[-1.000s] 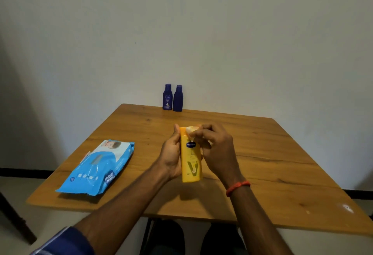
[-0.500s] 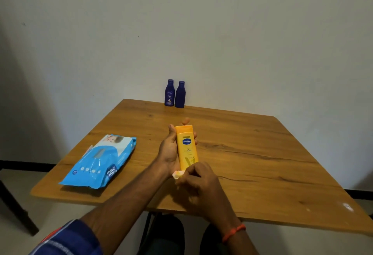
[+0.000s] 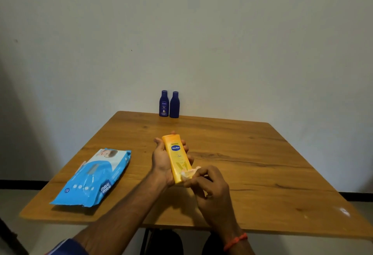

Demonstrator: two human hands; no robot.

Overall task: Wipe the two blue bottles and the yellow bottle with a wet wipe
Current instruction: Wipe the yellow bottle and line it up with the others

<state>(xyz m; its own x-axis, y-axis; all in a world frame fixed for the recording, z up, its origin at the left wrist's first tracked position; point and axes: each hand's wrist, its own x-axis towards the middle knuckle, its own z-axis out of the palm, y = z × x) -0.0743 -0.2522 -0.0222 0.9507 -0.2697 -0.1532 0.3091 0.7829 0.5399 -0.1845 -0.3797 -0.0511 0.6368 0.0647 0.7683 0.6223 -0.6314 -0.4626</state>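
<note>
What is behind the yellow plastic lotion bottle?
The left hand holds the yellow plastic lotion bottle from behind, with fingertips showing past its right edge. The bottle's back face is covered.

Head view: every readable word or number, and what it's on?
"Vaseline": yellow bottle, blue oval label.
"mee mee": blue wipes pack, near corner.
"NIVEA": left blue bottle; the smaller print below it is unreadable.
Circled number on the pack: too blurred to read.
Right blue bottle: no text shows.
</note>
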